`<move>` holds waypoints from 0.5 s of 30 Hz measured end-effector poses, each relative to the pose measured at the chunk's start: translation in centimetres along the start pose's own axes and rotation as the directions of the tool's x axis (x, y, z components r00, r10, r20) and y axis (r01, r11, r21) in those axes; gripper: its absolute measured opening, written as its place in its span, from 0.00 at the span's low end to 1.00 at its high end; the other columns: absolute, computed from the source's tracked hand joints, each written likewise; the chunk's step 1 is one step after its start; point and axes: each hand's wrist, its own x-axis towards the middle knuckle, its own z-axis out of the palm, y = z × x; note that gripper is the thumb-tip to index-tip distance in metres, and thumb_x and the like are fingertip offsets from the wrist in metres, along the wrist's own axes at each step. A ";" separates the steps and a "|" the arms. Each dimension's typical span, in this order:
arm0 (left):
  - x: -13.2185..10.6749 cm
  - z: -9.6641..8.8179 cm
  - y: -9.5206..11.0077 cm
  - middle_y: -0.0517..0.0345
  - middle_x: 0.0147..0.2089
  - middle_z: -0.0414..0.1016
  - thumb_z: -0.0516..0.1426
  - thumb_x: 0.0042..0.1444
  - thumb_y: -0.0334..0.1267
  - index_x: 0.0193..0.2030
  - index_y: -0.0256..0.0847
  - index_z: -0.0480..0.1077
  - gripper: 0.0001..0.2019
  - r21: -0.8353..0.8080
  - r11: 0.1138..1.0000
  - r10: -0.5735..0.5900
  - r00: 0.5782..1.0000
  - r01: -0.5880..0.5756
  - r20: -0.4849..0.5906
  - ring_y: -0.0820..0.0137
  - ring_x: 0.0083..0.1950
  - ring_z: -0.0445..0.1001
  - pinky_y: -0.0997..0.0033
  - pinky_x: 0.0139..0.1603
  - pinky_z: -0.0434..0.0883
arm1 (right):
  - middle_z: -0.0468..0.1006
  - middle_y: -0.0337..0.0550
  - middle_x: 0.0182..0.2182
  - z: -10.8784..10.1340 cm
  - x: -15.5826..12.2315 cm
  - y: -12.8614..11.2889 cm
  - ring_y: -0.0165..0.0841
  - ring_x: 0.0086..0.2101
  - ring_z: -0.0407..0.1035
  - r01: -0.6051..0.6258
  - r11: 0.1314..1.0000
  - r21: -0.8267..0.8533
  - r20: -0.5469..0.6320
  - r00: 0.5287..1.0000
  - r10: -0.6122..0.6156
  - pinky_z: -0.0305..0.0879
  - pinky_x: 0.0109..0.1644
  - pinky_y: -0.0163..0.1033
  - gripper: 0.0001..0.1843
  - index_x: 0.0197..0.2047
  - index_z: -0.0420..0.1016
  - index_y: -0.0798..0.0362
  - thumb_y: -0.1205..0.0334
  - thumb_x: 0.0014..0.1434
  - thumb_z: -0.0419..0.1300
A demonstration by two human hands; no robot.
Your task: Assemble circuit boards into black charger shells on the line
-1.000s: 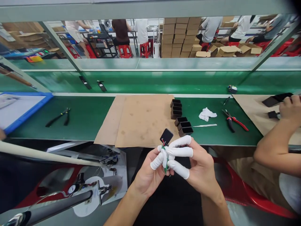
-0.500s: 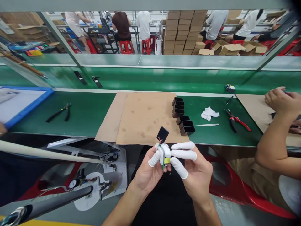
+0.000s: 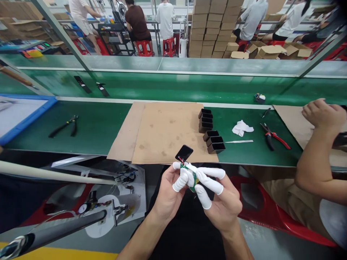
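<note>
Green circuit board [image 3: 194, 180]: we hold it between our two hands, just off the near edge of the surface, above the lap. Our left hand [image 3: 173, 191] is clamped on it, thumb and fingers in white finger cots. Our right hand [image 3: 220, 195] meets its right side with the fingertips; whether these pinch, we cannot tell. Red wiring [image 3: 180, 159] runs from the board's top to a flat black module [image 3: 184, 153], which tilts up in front of the near edge of the cardboard sheet [image 3: 162, 133]. Along the sheet's right edge we note two rows of dark rectangular cups [image 3: 216, 148], openings up. Further right on the surface: crumpled white cloth [image 3: 242, 128], thin pale strip [image 3: 240, 141], red-and-black pliers [image 3: 275, 137]. Near the surface's left end: black-handled nippers [image 3: 63, 127], handles spread.
</note>
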 end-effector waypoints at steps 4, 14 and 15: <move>0.2 -0.1 -0.5 0.60 0.35 0.75 0.73 0.57 0.43 0.41 0.37 0.75 0.16 0.019 0.999 -0.037 0.998 0.036 0.057 0.75 0.34 0.73 0.76 0.37 0.74 | 0.80 0.48 0.51 -0.2 -0.8 1.0 0.40 0.47 0.78 -0.150 0.979 0.137 -0.035 0.987 0.156 0.79 0.52 0.48 0.27 0.65 0.77 0.41 0.67 0.64 0.69; 1.6 0.7 -2.1 0.55 0.45 0.77 0.75 0.53 0.42 0.47 0.41 0.65 0.25 0.069 0.986 -0.164 0.963 0.153 0.213 0.74 0.38 0.76 0.77 0.38 0.74 | 0.80 0.50 0.45 -2.7 -0.5 4.0 0.41 0.42 0.78 -0.569 0.724 0.389 0.331 0.820 0.467 0.79 0.41 0.42 0.32 0.51 0.82 0.50 0.34 0.54 0.73; 1.9 0.8 -2.3 0.55 0.46 0.77 0.75 0.53 0.42 0.47 0.41 0.65 0.26 0.088 0.985 -0.166 0.961 0.150 0.219 0.73 0.39 0.77 0.76 0.39 0.74 | 0.81 0.50 0.44 -2.8 -0.6 4.2 0.42 0.40 0.78 -0.556 0.717 0.421 0.291 0.831 0.474 0.79 0.40 0.42 0.33 0.51 0.82 0.50 0.34 0.52 0.75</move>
